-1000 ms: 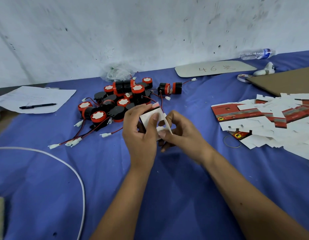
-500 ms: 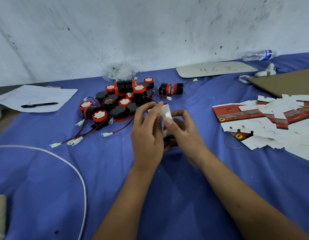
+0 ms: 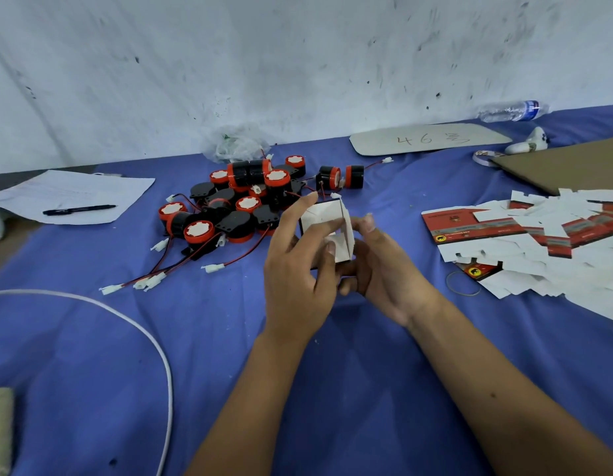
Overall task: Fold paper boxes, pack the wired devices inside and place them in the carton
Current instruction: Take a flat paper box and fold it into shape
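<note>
Standing now as an open shell at frame centre, the paper box (image 3: 327, 223), flat a second ago, is gripped by both hands, left hand (image 3: 298, 269) and right hand (image 3: 384, 269); flaps remain unclosed, packing pending.

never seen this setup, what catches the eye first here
Both hands, left hand and right hand, grip a half-folded white paper box at centre. Behind it lies a tangled heap of red-and-black wired devices; at right, flat box blanks sprawl over the blue cloth.
</note>
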`<state>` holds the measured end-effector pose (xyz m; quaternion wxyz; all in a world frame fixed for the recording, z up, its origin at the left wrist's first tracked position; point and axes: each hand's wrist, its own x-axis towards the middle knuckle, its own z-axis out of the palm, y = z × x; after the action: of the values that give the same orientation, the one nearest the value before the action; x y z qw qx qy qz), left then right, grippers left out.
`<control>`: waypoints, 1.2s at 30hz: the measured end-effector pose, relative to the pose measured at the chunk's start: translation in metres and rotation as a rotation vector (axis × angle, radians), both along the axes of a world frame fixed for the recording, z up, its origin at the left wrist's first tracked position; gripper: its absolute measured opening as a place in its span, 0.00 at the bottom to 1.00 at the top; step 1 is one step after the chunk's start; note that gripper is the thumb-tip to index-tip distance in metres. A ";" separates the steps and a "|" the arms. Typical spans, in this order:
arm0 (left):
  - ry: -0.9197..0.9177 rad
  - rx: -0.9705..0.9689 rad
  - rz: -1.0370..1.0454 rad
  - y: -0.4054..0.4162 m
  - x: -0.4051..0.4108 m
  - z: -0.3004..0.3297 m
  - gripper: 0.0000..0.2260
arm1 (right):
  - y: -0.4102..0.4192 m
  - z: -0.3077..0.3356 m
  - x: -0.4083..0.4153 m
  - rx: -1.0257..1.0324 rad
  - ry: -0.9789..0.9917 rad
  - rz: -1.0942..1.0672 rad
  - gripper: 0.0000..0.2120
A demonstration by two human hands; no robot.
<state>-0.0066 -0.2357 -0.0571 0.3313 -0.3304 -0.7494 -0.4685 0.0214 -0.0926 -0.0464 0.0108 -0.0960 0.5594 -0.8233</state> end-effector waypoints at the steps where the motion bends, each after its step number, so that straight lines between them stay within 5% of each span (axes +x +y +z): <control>1: -0.007 -0.001 -0.018 0.001 0.001 0.000 0.13 | 0.000 -0.001 0.000 0.019 -0.011 -0.048 0.29; 7: -0.179 0.057 -0.112 0.000 0.006 0.004 0.29 | -0.001 -0.010 -0.004 0.146 -0.010 -0.177 0.23; 14: -0.227 -0.146 -0.175 -0.015 -0.003 0.002 0.37 | 0.003 -0.012 -0.007 0.221 -0.019 -0.206 0.18; 36: -0.068 -0.126 -0.135 -0.006 -0.001 0.005 0.34 | 0.000 -0.015 -0.008 0.439 -0.006 -0.394 0.09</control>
<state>-0.0073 -0.2416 -0.0522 0.2522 -0.3842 -0.7641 -0.4527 0.0131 -0.0926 -0.0611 -0.1271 0.0214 0.7320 -0.6690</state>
